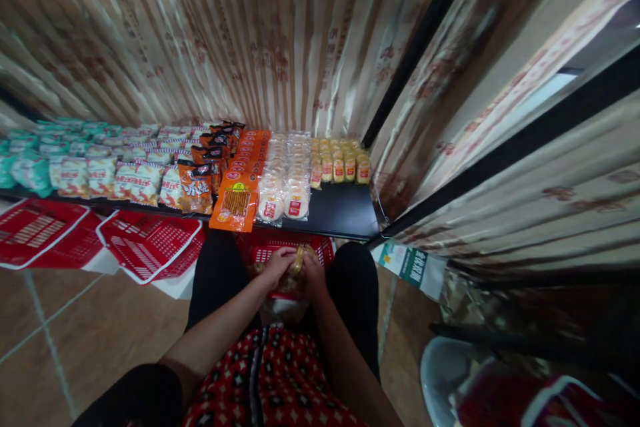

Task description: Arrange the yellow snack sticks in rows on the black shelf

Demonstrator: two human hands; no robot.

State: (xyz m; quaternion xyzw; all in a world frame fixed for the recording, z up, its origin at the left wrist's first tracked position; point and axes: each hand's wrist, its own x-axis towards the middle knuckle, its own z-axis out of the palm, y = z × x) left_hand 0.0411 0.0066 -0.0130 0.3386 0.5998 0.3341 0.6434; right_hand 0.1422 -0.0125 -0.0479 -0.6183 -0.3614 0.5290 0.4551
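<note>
Red patterned top (295,380) nearest the camera, dark trouser legs (217,277) spread either side, both knees at the front edge of the black shelf (340,210). Yellow-brown packet (299,260) sits between the two hands, low in front of the shelf and over a red basket (264,252) – maybe more than one packet, too blurred to tell. Left hand (279,268) has fingers bent in on one side of it, right hand (314,273) closes on the other side; both grips nearly closed with the packet in between, exact finger gap too small to read. Basket is between the legs, partly under the shelf edge, with more brownish stuff under the hands.

On the shelf, right end: small yellow packs (339,163) in rows toward the back, bare black surface in front of them. Going left along the shelf: clear packs of round white cakes (283,177), flat orange bags (240,190), dark orange bags (196,183), white packs (137,180), teal packs (31,170). Below the shelf's left part – two red baskets with white rims (150,243). Behind the shelf, printed striped sheeting (280,33). Right of the shelf, lower down: green-and-white box (413,267), then a pale basin (443,373).
</note>
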